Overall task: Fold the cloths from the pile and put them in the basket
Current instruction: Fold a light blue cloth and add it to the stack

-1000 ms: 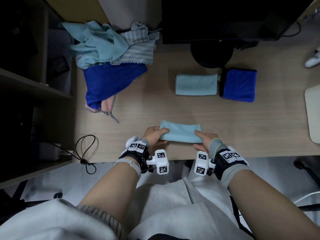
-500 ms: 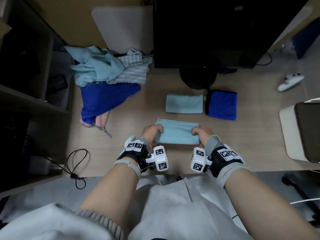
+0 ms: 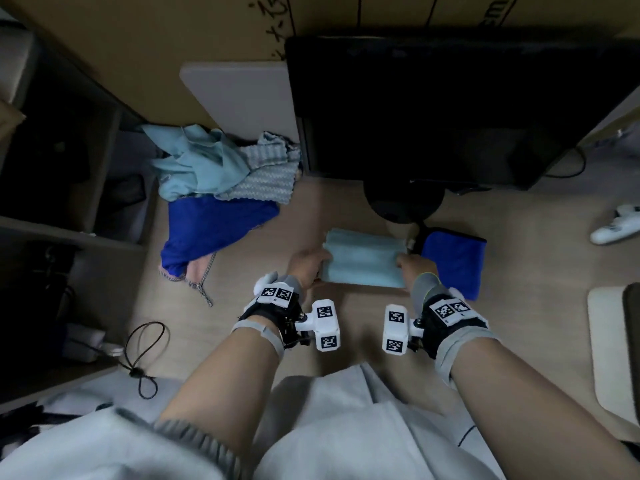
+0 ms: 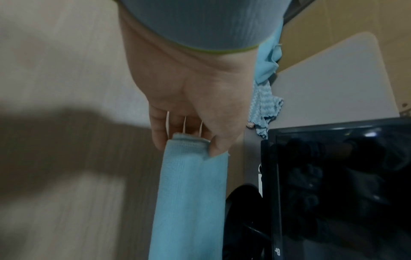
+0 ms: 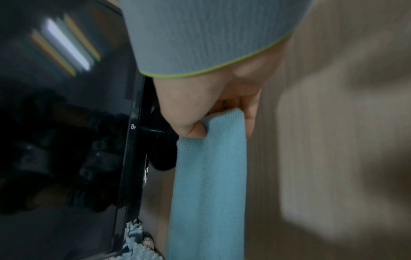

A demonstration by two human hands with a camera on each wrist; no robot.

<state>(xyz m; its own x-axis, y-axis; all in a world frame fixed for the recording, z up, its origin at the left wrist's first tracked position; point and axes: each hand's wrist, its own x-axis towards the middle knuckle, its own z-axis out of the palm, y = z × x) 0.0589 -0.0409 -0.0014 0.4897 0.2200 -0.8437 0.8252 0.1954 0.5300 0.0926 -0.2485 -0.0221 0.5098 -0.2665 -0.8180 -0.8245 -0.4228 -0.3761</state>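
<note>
A folded light-blue cloth is held between both hands above the desk, over an earlier folded light-blue cloth whose far edge shows behind it. My left hand pinches its left end, thumb on top and fingers beneath. My right hand pinches its right end the same way. A folded dark-blue cloth lies just to the right. The unfolded pile of teal, striped, blue and pink cloths sits at the desk's back left. No basket is in view.
A black monitor on a round stand stands right behind the cloths. A white controller lies far right, a white pad at the right edge, dark shelves at the left, a looped cable near the front.
Both hands carried the folded light-blue cloth away from the desk's near edge, up to and over the earlier folded light-blue cloth beside the dark-blue one. The head camera tilted up.
</note>
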